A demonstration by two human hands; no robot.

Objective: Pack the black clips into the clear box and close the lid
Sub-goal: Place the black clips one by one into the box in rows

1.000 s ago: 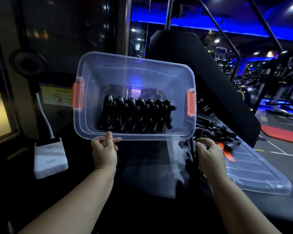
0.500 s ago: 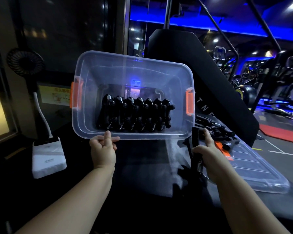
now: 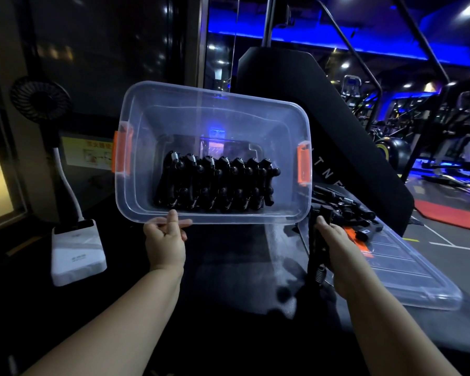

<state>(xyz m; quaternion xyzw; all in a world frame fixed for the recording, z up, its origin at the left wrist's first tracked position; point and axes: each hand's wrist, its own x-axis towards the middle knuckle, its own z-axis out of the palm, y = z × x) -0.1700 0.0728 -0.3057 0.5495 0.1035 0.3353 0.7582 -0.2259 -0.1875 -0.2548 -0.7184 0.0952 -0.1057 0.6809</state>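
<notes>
Clear box (image 3: 215,115) tipped up, mouth toward the person, long axis left to right, just far of both hands. Lid (image 3: 413,275) flat at right, off the box, beside the right forearm. Row of black clips (image 3: 217,183) packed side by side along the box floor, following the long axis; bare floor at its right end. Loose clips (image 3: 345,208) heaped far-right, by the box's right corner. Left hand (image 3: 164,240) pinching the near rim, left of centre. Right hand (image 3: 337,253) nearer that gap, fingers curled round one upright clip (image 3: 315,248), spring end down, just below the near right corner. Next, likely: over the rim, leftward, onto the row's right end.
</notes>
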